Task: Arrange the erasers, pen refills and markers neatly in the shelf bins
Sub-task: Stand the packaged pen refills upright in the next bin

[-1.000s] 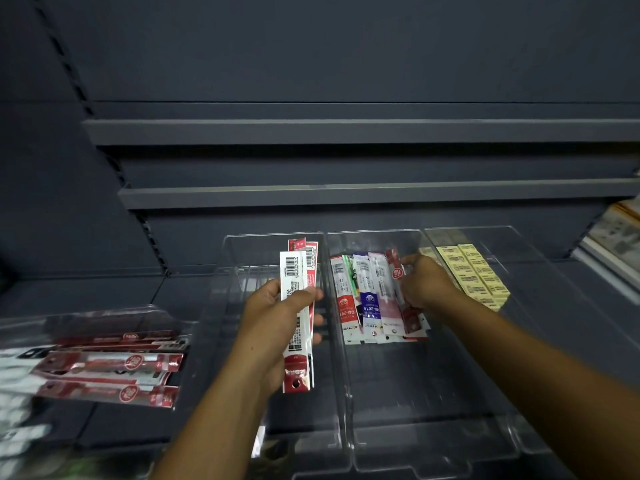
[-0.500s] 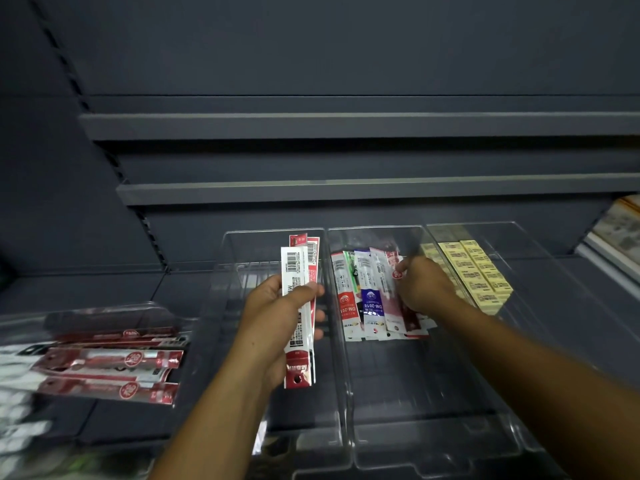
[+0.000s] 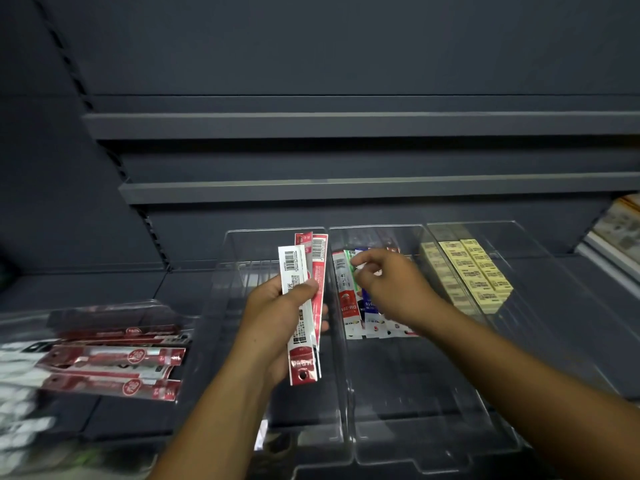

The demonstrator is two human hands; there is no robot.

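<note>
Two hands show, the left hand [image 3: 277, 320] and the right hand [image 3: 391, 289]. There are four clear bins [image 3: 415, 393]. The left hand holds three refill packs [image 3: 301, 306]. About five mixed packs [image 3: 348, 306] lie in one bin, and the erasers [image 3: 478, 271] form two rows.

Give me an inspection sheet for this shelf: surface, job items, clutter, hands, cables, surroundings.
Surface: dark grey shelf carrying three clear bins.
Job's things: red-and-white refill packs, held; mixed packets in middle bin; yellow erasers rowed in right bin.
Clutter: red packs in clear tray at left.
Hands: left hand grips the refill packs over the left bin; right hand curls at the mixed packets, grip unclear.
Cables: nothing seen.
Surroundings: grey upper shelves; blurred paper goods far right.
</note>
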